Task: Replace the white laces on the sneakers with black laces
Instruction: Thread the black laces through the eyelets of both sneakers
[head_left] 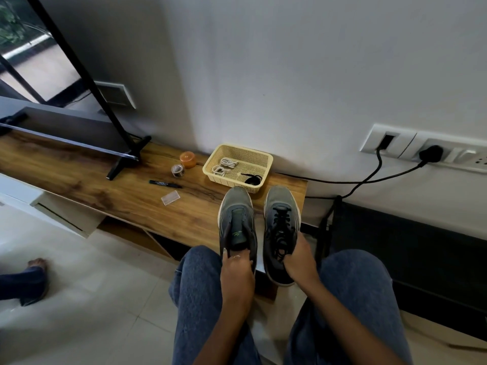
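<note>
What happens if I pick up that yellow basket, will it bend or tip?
The yellow basket looks like thin mesh plastic, so probably light and a bit bendy. It holds only white laces and a black lace, so it should lift easily.

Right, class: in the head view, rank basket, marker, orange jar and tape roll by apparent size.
1. basket
2. marker, long but thin
3. orange jar
4. tape roll, close to the jar, so unsure

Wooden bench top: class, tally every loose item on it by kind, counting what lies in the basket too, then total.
Sneakers: 2
Basket: 1
White lace bundles: 2
Black lace bundle: 1
Marker: 1
Orange candle: 1
Tape roll: 1
Clear packet: 1
Total: 10
</note>
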